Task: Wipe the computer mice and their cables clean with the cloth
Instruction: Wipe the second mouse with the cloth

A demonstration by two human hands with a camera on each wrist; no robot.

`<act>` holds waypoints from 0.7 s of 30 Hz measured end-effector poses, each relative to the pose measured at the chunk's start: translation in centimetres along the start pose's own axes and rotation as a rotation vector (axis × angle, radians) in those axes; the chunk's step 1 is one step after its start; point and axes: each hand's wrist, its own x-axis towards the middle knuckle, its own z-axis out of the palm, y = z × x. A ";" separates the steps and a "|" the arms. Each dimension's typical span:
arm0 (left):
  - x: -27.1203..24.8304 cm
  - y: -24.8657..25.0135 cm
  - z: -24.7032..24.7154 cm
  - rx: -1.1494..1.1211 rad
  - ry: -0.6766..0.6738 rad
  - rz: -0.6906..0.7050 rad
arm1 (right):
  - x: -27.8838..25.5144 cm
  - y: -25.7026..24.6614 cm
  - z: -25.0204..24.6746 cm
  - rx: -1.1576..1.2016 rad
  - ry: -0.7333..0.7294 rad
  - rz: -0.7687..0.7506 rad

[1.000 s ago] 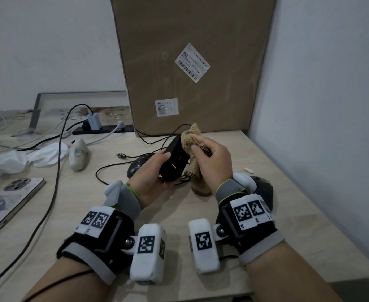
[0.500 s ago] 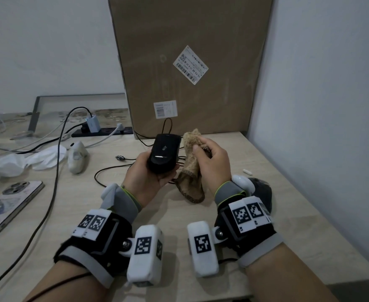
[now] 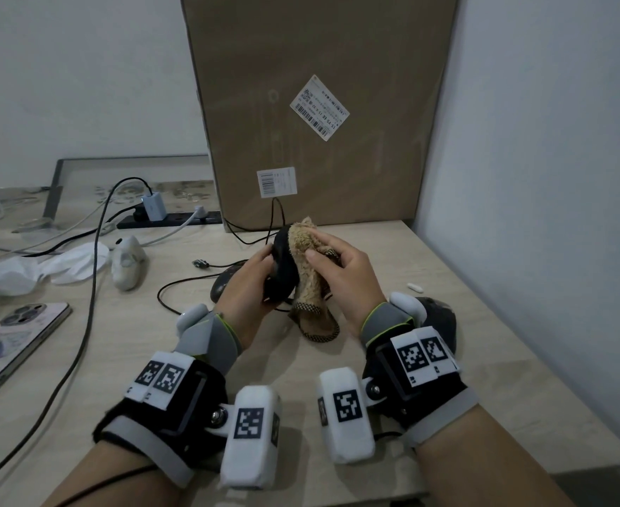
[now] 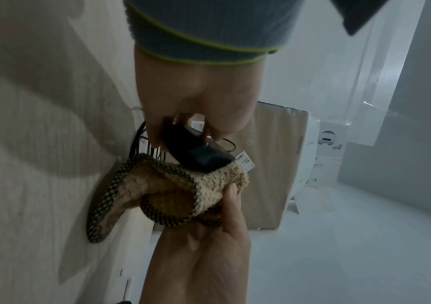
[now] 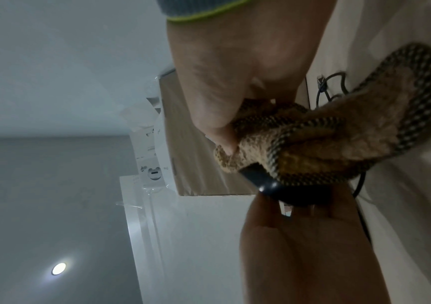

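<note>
My left hand (image 3: 255,276) grips a black computer mouse (image 3: 282,267), tilted on edge above the wooden desk (image 3: 155,345). My right hand (image 3: 341,272) holds a tan fluffy cloth (image 3: 306,258) with a checked dark border and presses it against the mouse's right side. The cloth's lower end (image 3: 319,325) hangs down to the desk. In the left wrist view the mouse (image 4: 196,154) sits on top of the cloth (image 4: 178,189). Its black cable (image 3: 275,217) loops up behind it. A second dark mouse (image 3: 222,287) lies on the desk behind my left hand. A third one (image 3: 438,320) is partly hidden by my right wrist.
A large cardboard box (image 3: 319,104) leans on the wall behind. Left of it lie a power strip (image 3: 169,221) with chargers, a white mouse (image 3: 127,263), tissues (image 3: 41,268), a phone (image 3: 8,334) and a long black cable (image 3: 89,305). A wall (image 3: 539,177) bounds the right side.
The left hand turned the mouse from lying flat in the palm to on edge, and the right hand brought the cloth back against it.
</note>
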 end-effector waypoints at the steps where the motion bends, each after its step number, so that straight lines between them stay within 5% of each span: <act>1: -0.2 0.1 0.1 0.010 -0.037 -0.019 | -0.1 0.0 0.1 -0.001 -0.038 -0.005; 5: -0.5 0.2 0.2 0.047 -0.124 -0.053 | -0.3 -0.3 0.2 0.019 -0.108 -0.041; 9: -0.6 0.9 -0.1 0.074 -0.035 -0.170 | 0.3 -0.2 -0.3 -0.048 0.168 -0.083; 12: -1.3 1.9 -0.8 0.141 -0.164 -0.314 | 0.6 -0.1 -1.0 -0.066 0.287 -0.109; 16: -1.9 2.9 -1.8 0.168 -0.357 -0.469 | 0.4 -0.5 -1.0 -0.036 0.177 -0.099; 21: -1.9 3.3 -2.2 0.098 -0.431 -0.435 | 0.7 -0.2 -0.6 -0.008 0.009 0.043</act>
